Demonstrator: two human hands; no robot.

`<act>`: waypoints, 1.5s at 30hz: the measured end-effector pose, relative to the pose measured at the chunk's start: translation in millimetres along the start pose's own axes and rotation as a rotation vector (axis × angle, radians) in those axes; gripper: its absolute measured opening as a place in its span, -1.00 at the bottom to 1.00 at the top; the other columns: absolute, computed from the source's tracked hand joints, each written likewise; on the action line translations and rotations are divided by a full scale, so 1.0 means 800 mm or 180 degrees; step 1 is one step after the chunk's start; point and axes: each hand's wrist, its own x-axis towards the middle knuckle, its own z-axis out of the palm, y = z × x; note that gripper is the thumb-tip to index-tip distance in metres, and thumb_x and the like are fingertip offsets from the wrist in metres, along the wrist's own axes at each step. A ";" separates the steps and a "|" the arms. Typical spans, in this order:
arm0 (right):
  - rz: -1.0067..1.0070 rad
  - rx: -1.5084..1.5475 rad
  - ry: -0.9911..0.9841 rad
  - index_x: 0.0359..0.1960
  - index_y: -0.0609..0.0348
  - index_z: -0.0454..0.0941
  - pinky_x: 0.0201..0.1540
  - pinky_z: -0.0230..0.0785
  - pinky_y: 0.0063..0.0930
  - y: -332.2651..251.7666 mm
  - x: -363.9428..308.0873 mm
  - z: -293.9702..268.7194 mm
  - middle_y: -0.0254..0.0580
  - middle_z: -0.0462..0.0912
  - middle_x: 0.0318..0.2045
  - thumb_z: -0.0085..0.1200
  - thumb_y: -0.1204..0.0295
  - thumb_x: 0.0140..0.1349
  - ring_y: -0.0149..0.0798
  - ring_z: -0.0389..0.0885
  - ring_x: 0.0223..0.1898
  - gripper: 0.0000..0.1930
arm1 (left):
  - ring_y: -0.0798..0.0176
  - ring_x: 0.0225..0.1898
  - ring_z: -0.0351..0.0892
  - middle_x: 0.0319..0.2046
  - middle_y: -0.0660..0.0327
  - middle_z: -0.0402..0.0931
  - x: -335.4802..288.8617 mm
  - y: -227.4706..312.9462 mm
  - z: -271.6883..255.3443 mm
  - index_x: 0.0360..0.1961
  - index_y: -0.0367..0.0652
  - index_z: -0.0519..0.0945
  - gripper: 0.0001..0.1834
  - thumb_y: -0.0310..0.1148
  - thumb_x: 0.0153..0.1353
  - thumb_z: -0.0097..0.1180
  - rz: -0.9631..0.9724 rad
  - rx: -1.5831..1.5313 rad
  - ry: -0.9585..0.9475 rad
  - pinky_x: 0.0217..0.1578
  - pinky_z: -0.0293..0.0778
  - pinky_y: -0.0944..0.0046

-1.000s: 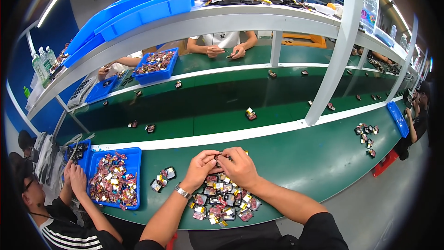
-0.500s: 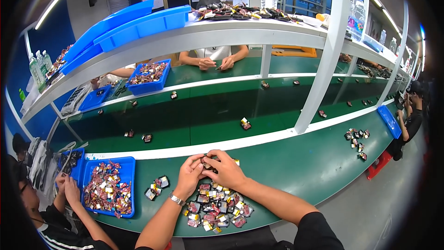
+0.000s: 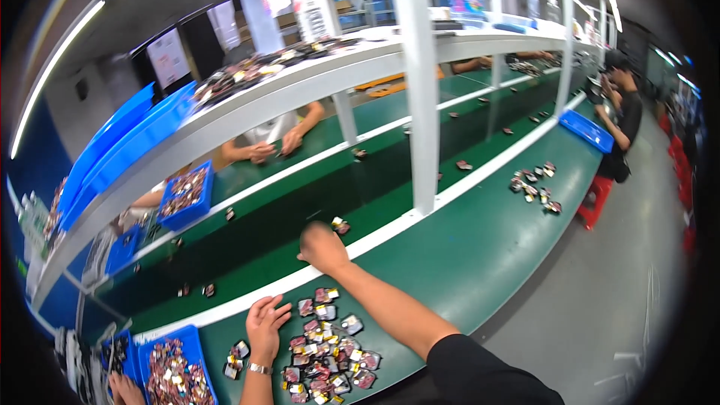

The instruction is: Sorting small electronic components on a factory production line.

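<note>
My left hand (image 3: 266, 324), with a metal watch band at the wrist, hovers left of a pile of small electronic assemblies (image 3: 322, 364). Its fingers are apart and nothing shows in them. The assemblies are dark casings with reddish parts and white and yellow labels. My right hand (image 3: 324, 252) stretches past the white rail onto the dark green belt (image 3: 281, 244). Motion smears its fingers, so what they hold, if anything, is hidden. Just right of that hand, one assembly (image 3: 340, 225) lies on the belt.
A blue bin (image 3: 199, 352) of small parts stands at lower left, beside a co-worker's hand (image 3: 126, 388). White posts (image 3: 420, 105) carry a shelf above the belt. Several assemblies (image 3: 534, 184) and a blue tray (image 3: 586, 132) lie to the right. Across the belt are another person's hands (image 3: 277, 146).
My hands were together around a small assembly above the pile; now they are apart. The right has reached out over the belt, the left has opened. The view has turned right.
</note>
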 end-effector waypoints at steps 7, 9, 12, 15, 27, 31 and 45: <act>0.1504 -0.0729 0.0366 0.03 0.23 0.38 0.04 0.28 -0.11 0.056 0.002 -0.070 -0.07 0.45 -0.03 0.34 0.29 0.00 -0.03 0.39 0.05 -0.43 | 0.11 -0.23 0.67 -0.13 -0.05 0.57 0.002 -0.007 0.009 -0.05 -0.31 0.41 -0.79 -0.49 0.31 0.00 0.0032 0.0253 0.0028 -0.25 0.61 0.29; 0.1421 -0.0943 0.0346 -0.06 0.21 0.40 0.02 0.30 -0.12 0.064 0.003 -0.066 -0.11 0.48 -0.10 0.35 0.28 0.00 -0.05 0.42 0.02 -0.48 | 0.12 -0.26 0.66 -0.17 -0.04 0.58 0.003 -0.007 0.012 -0.05 -0.32 0.42 -0.79 -0.49 0.31 0.01 0.0025 0.0313 -0.0031 -0.27 0.60 0.31; 0.1275 -0.1154 0.0319 -0.13 0.22 0.42 -0.01 0.34 -0.15 0.072 0.000 -0.056 -0.14 0.54 -0.19 0.36 0.28 -0.01 -0.05 0.46 -0.03 -0.52 | 0.14 -0.28 0.66 -0.21 -0.03 0.59 0.003 -0.007 0.010 -0.06 -0.32 0.42 -0.79 -0.48 0.31 0.01 0.0035 0.0253 -0.0105 -0.29 0.59 0.31; 0.1191 -0.0804 0.0538 -0.05 0.25 0.42 -0.02 0.36 -0.20 0.078 -0.004 -0.057 -0.09 0.58 -0.22 0.34 0.32 0.00 -0.04 0.49 -0.08 -0.50 | 0.14 -0.29 0.66 -0.21 -0.03 0.59 0.005 -0.011 0.005 -0.06 -0.32 0.42 -0.79 -0.46 0.32 0.01 0.0071 0.0260 -0.0228 -0.30 0.58 0.31; -0.0893 0.1174 -0.0931 0.22 0.16 0.34 0.02 0.39 -0.26 -0.092 -0.129 -0.110 -0.02 0.53 -0.11 0.29 0.33 0.06 -0.05 0.50 -0.10 -0.34 | 0.16 -0.44 0.62 -0.30 -0.03 0.57 -0.018 0.024 0.044 0.13 -0.33 0.37 -0.62 -0.27 0.44 -0.15 -0.0786 -0.0601 -0.0929 -0.51 0.51 0.33; -0.1458 0.0927 -0.0502 0.02 0.13 0.54 -0.08 0.44 -0.28 -0.078 -0.109 -0.165 -0.10 0.58 -0.26 0.30 0.31 0.06 -0.06 0.54 -0.19 -0.54 | 0.20 -0.55 0.58 -0.41 0.05 0.57 -0.004 0.013 0.010 0.07 -0.36 0.43 -0.67 -0.35 0.41 -0.12 -0.0709 -0.0058 -0.0916 -0.56 0.48 0.34; 0.1783 -0.1978 0.0884 0.22 0.24 0.33 0.15 0.34 -0.11 0.353 0.006 -0.320 0.13 0.49 0.08 0.27 0.27 0.09 0.14 0.41 0.12 -0.34 | -0.24 -0.12 0.60 0.02 -0.16 0.43 0.013 0.011 -0.016 0.32 -0.18 0.18 -0.38 -0.56 0.18 -0.12 -0.0672 -0.1132 -0.0322 -0.15 0.60 0.10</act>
